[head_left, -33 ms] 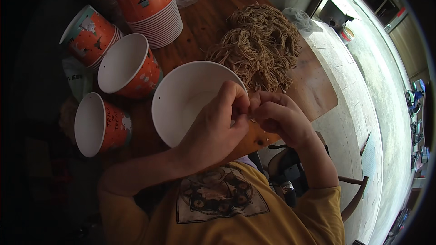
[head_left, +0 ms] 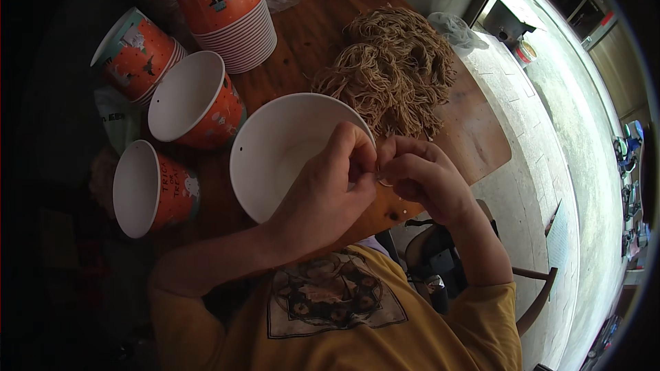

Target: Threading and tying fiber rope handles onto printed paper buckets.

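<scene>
A large white-lined paper bucket [head_left: 275, 144] stands in front of me, its mouth tipped toward me, with a small hole in its left wall. My left hand [head_left: 337, 172] reaches across its opening, fingers pinched at the right rim. Against those fingertips, my right hand [head_left: 423, 175] is curled closed just outside the rim. A thin pale cord [head_left: 382, 182] shows between the two hands; most of it is hidden by the fingers. Beyond my hands lies a heap of tan cords [head_left: 392, 69] on the wooden table.
Orange printed buckets lie to the left: one [head_left: 155, 189] nearest, another [head_left: 199, 99] behind it, plus a tilted stack [head_left: 141, 55] and a taller stack [head_left: 223, 14]. A clear plastic bag [head_left: 454, 33] sits at the table's far right edge. A chair [head_left: 536, 302] stands at right.
My right fingers have shifted very slightly, and a little more of the thin cord shows between the hands. Buckets and cord heap stay in place.
</scene>
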{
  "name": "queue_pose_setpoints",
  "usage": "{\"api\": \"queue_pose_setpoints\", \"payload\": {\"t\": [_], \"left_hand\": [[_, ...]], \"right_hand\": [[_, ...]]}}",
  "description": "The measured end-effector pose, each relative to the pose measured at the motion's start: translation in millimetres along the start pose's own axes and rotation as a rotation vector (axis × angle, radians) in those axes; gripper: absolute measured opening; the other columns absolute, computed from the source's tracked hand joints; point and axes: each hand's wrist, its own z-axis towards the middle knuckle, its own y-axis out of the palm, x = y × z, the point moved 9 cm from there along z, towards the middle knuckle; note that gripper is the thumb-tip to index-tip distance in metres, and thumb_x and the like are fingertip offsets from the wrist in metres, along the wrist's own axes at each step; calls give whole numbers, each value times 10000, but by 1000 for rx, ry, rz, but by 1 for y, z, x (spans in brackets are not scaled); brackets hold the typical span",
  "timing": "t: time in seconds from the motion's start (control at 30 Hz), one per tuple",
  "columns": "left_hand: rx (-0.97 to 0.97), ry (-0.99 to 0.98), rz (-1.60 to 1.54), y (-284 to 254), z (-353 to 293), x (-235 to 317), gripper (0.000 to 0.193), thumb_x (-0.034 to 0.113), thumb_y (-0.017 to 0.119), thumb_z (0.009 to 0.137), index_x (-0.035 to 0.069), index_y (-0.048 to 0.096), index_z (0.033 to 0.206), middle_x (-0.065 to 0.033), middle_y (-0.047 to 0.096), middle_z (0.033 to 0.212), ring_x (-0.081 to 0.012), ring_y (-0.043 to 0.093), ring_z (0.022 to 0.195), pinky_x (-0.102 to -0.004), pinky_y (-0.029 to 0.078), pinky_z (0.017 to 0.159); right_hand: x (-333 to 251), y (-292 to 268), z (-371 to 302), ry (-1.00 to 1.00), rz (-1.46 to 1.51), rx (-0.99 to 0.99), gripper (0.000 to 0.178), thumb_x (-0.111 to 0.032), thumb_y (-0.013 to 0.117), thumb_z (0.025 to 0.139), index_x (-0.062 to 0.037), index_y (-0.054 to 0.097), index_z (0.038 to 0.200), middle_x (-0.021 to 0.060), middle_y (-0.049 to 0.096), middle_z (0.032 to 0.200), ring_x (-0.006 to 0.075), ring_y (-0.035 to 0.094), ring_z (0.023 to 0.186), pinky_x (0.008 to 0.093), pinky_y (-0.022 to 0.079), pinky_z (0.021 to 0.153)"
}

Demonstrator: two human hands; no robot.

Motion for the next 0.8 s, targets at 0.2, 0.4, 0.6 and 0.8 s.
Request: {"api": "queue_pose_setpoints", "payload": {"t": [0.2,0.4,0.6,0.8], "left_hand": [[-36,-150,-96,2,1,-18,208,-33,555,849,37,410,980,-32,505,920,-88,536,841,-238,454,764],[3,-124,-140,-2,0,-18,199,-4,572,838,30,418,959,-41,520,830,-97,540,740,-267,472,677],[-5,-188,-134,-5,-2,-19,173,14,571,847,31,432,948,-33,510,835,-87,526,752,-257,469,677],[-69,-290,-195,-1,-4,-26,169,4,548,876,29,422,985,-25,501,936,-64,516,872,-226,438,783]], "right_hand": [[-35,10,-30,-689,-693,261,168,-72,619,784,-51,557,938,4,562,801,81,522,606,204,408,522],[-43,26,-39,-797,-953,349,138,-30,628,795,-25,574,921,21,572,780,103,565,644,233,456,551],[-8,-9,-15,-300,-229,252,145,-180,567,919,-37,586,925,-32,584,788,26,529,707,178,427,619],[-10,-4,-19,-416,-169,263,116,-151,588,901,-39,585,930,-25,590,771,27,523,665,172,410,579]]}}
